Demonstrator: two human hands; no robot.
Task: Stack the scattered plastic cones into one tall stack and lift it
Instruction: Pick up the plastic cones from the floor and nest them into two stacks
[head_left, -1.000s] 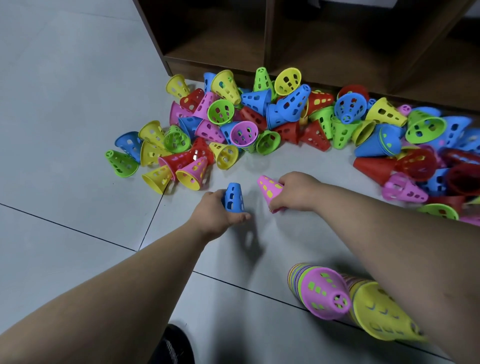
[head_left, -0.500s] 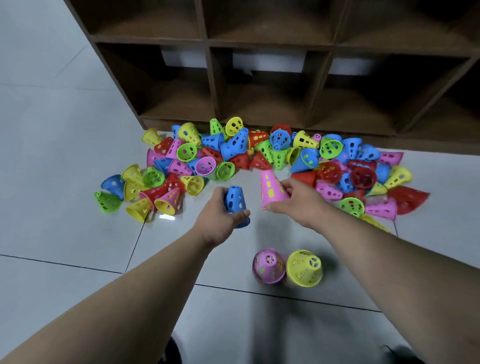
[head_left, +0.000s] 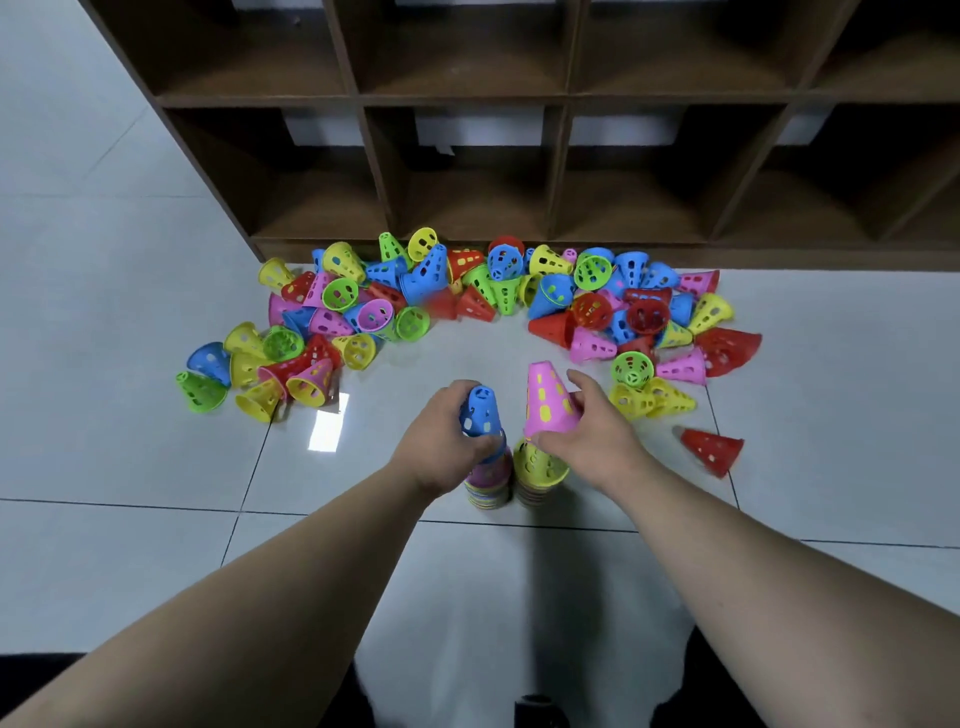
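Both hands have carried their cones over the two floor stacks — left hand (head_left: 441, 441) clamped on the blue cone (head_left: 482, 413), right hand (head_left: 592, 439) gripping the pink cone (head_left: 548, 400) above the yellow-topped stack (head_left: 537, 475) — an off-centre drop could topple either.

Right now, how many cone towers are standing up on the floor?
2, side by side just under the hands. The left stack is getting the blue cone from the left hand. The right stack sits under the pink cone in the right hand.
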